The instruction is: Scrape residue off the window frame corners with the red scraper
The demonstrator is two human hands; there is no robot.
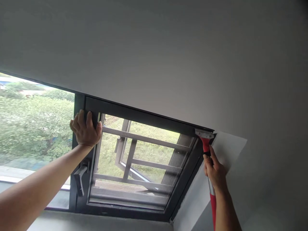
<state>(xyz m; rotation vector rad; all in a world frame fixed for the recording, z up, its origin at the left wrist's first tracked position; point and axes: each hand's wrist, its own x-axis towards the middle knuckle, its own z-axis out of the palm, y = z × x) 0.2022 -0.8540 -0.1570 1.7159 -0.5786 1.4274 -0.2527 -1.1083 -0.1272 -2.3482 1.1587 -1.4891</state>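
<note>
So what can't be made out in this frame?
- Scraper: the lower handle runs off the bottom edge; the right hand covers its middle.
- Left hand: the palm side is hidden against the window frame.
- Window handle: too dark for detail.

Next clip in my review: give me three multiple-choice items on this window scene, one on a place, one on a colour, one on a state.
1. Where is the scraper's blade?
A. frame's upper right corner
B. on the sill
C. on the left pane

2. What colour is the scraper's handle?
A. blue
B. red
C. yellow

3. What is the left hand doing?
A. hanging free
B. gripping the frame's upper left
C. holding the latch

Answers: 1 A, the scraper meets the window frame at that corner, held by the right hand. 2 B, it shows red. 3 B, the left hand has its fingers over the frame.
</note>
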